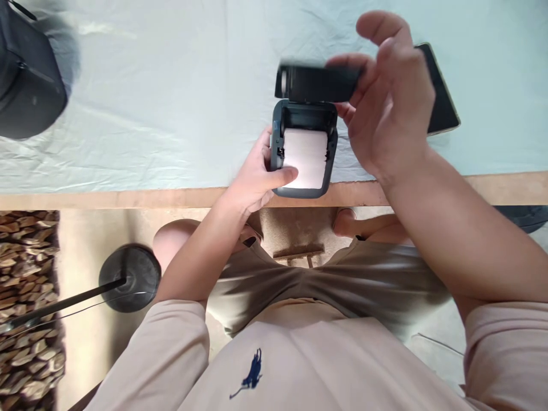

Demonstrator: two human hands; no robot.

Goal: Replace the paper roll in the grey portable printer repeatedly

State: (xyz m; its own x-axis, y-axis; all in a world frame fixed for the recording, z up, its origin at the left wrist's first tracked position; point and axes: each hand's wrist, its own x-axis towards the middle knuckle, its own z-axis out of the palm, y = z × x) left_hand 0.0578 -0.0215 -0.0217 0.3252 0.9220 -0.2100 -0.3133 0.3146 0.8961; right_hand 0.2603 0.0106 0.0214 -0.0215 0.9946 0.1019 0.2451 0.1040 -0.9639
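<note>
At a table (128,198), in a beige shirt (329,365); using right hand (391,105) and left hand (256,177): clasping a printer (309,117) above the table edge with the left; touching its raised lid (314,84) with the right, pinching or not unclear; thumbing white paper (307,151); wearing a dark-blue emblem (254,370).

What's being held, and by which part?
Left grip holds the dark device by its left side, thumb over the white roll; right grip is at the right end of the lid, hold unclear.
</note>
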